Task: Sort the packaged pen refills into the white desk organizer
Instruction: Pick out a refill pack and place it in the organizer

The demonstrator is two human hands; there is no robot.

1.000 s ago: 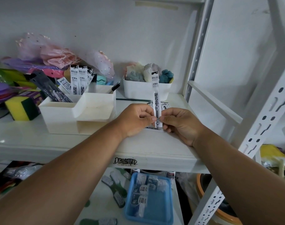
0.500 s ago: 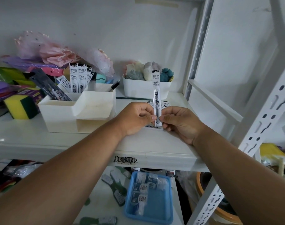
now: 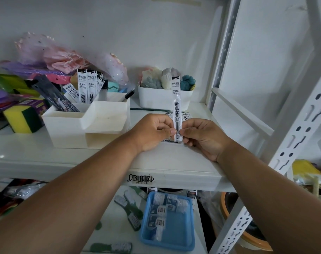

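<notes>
Little has moved since the earlier frames: both hands remain at mid-frame with the same refill packet held upright, the view having drifted only slightly. Nearest the viewer, at the lower centre of the frame, a blue tray (image 3: 181, 237) of small wrapped items sits on the lower shelf. Above it, at frame centre, the left hand (image 3: 152, 132) and right hand (image 3: 204, 137) each pinch the lower end of the refill packet (image 3: 177, 109) between thumb and fingertips, its printed header pointing up. Further packets (image 3: 185, 116) lie flat on the shelf (image 3: 104, 163) just behind the hands, mostly hidden. To the left of centre stands the white desk organizer (image 3: 68, 129); several sorted refills (image 3: 88, 86) already stand upright in a rear compartment. Farther back, right of centre, is a white bin (image 3: 156, 99) of soft coloured items, and a yellow-green sponge (image 3: 23, 119) lies at the left edge.

Handling judgement: the packet appears light, thin and flexible (a slick film sleeve around a slender rod), so it may bow or slip. Grasping over the stiff rod section, near mid-length, would likely steady it for insertion end-first into the compartment.
</notes>
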